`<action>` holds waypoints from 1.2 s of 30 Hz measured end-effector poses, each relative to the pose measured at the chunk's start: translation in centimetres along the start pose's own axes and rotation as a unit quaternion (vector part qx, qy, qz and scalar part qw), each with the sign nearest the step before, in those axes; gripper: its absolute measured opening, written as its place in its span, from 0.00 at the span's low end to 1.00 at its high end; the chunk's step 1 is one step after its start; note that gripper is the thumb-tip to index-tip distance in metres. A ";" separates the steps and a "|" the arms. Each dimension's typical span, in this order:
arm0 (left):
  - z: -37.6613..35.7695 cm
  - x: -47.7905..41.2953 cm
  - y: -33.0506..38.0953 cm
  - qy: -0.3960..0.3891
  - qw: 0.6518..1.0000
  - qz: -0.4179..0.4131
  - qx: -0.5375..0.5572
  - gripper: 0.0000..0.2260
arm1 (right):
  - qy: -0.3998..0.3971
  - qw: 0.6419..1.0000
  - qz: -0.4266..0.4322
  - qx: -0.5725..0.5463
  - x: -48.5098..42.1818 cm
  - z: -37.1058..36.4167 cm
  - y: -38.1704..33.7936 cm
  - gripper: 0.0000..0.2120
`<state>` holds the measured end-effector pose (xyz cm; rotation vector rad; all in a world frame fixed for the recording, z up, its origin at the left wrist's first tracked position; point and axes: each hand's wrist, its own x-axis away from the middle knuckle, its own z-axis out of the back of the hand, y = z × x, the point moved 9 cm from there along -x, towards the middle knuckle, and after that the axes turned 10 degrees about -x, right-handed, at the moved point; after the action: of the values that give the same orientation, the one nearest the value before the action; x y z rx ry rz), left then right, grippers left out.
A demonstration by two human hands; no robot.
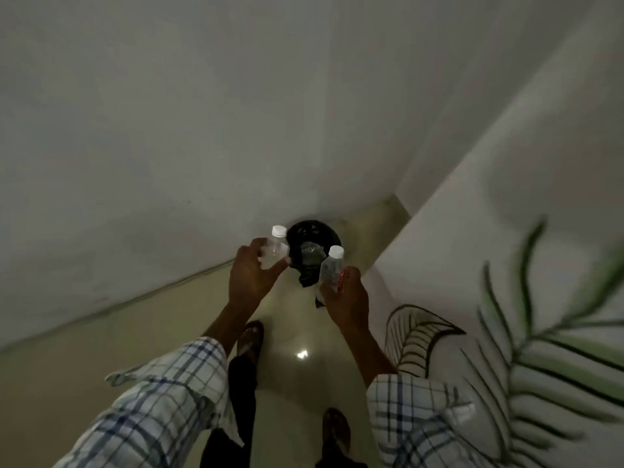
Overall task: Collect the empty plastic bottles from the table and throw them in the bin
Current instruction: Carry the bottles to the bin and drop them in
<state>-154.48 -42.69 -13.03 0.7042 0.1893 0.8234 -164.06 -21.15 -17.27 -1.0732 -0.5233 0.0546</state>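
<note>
My left hand (250,278) grips a clear plastic bottle (275,248) with a white cap, held just left of the bin's mouth. My right hand (344,298) holds a second clear bottle (331,268) with a white cap and a red label, at the bin's right side. The round bin (312,238), lined with a black bag, stands on the floor against the wall, straight ahead between my two hands. Something crumpled lies inside it.
I stand in a narrow dim corridor with a pale shiny floor (297,332). A grey wall (169,146) runs along the left. The right wall (506,298) bears painted green leaves. My feet in sandals (251,339) point toward the bin.
</note>
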 end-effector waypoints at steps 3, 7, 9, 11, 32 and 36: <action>-6.4 -7.0 -3.1 -0.056 0.998 -0.010 0.010 0.22 | 0.036 0.999 -0.033 -0.018 -6.3 -4.7 3.4 0.25; -14.2 -14.0 -7.2 -0.112 0.993 -0.033 -0.014 0.23 | 0.082 0.990 -0.100 -0.064 -12.9 -9.5 9.0 0.26; -18.0 -17.3 -9.2 -0.134 0.990 -0.038 -0.028 0.24 | 0.104 0.985 -0.112 -0.081 -16.4 -11.6 11.8 0.30; -21.9 -20.2 -11.4 -0.152 0.987 -0.041 -0.033 0.25 | 0.118 0.982 -0.120 -0.088 -19.8 -13.4 14.3 0.28; -21.1 -18.0 -5.9 -0.287 0.940 -0.176 -0.052 0.22 | 0.195 0.962 -0.107 -0.160 -14.5 -10.9 13.5 0.23; -17.3 -12.9 -0.9 -0.324 0.916 -0.223 -0.078 0.22 | 0.212 0.962 -0.088 -0.150 -8.6 -6.1 8.8 0.21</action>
<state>-169.86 -43.81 -28.19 0.7115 -0.3073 0.1371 -167.18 -24.35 -30.27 -1.2850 -0.2391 -0.4157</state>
